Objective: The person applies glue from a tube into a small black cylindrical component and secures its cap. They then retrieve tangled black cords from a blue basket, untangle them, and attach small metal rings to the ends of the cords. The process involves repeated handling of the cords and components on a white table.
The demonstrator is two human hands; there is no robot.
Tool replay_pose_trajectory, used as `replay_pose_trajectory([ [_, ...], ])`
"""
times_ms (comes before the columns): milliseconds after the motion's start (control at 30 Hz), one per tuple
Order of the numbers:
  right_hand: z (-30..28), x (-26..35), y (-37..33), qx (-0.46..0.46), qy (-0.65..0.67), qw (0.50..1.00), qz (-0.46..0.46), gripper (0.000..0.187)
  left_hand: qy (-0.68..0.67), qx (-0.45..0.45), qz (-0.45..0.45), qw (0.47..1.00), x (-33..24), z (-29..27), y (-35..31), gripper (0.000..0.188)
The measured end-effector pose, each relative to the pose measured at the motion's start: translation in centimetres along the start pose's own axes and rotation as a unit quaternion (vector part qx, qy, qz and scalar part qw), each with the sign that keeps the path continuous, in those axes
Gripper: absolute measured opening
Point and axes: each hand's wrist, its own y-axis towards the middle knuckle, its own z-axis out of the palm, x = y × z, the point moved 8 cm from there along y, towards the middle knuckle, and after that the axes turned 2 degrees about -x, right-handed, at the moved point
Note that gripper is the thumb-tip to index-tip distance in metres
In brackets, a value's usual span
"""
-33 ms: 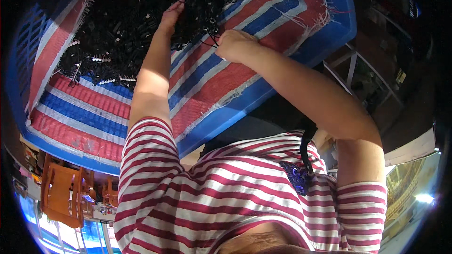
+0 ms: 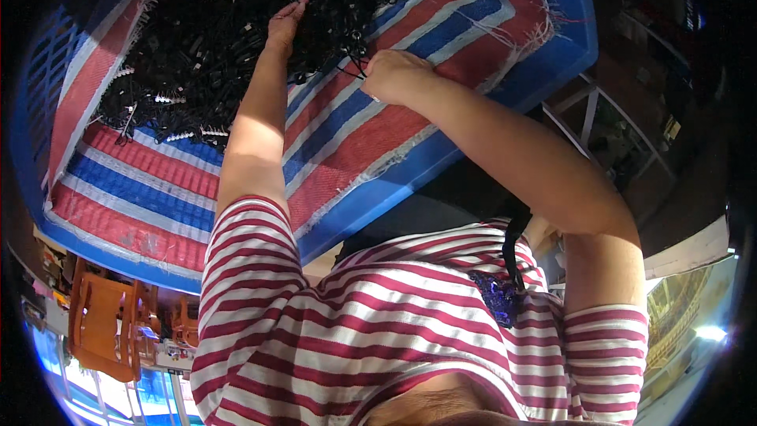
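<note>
A large tangled pile of thin black cables (image 2: 189,47), with small white connectors among them, lies in a blue plastic crate (image 2: 583,16). Red, white and blue striped woven cloth (image 2: 473,12) lines the crate. My left hand (image 2: 284,25) reaches over the middle of the pile, its fingers stretched out against the dark cables. Whether a strand lies under its fingertips is hard to make out. Near the crate's closer right side, my right hand (image 2: 394,75) is closed in a fist over the lining. A black cable (image 2: 352,67) runs from this fist to the pile.
The crate's blue rim (image 2: 363,217) passes just in front of my body. An orange-brown wooden chair (image 2: 102,323) stands at the lower left. A metal frame (image 2: 591,106) is to the right, beside the crate, with a pale board (image 2: 686,248) lower down.
My left hand has shifted very slightly over the pile. The right hand stays in place.
</note>
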Motion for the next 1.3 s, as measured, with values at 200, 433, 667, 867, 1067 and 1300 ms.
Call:
replay_pose_trajectory([
  [200,-0.1,0.0,0.1,0.037,-0.009,0.999,0.014,0.023,-0.179,0.033,0.024,0.983,-4.4,0.7,-1.4,0.023],
  [433,0.2,-0.3,0.9,0.022,0.017,1.000,0.000,0.021,-0.282,0.106,0.052,0.952,-5.7,-1.5,-2.4,0.018],
  [667,0.3,-0.2,1.3,0.022,0.021,1.000,-0.008,0.021,-0.325,-0.025,0.001,0.945,-2.9,-3.6,-2.1,0.016],
  [867,-0.1,0.6,1.1,0.023,0.046,0.997,-0.050,0.025,-0.445,-0.018,0.074,0.893,-7.8,-3.6,-2.3,0.019],
  [1067,-1.7,1.6,-0.2,0.014,0.113,0.988,-0.102,0.032,-0.288,0.012,0.027,0.957,-6.7,-5.9,3.1,0.024],
  [1300,-2.2,1.8,-0.6,0.039,0.102,0.989,-0.099,0.026,0.375,-0.003,-0.161,0.913,-3.1,0.8,0.4,0.069],
])
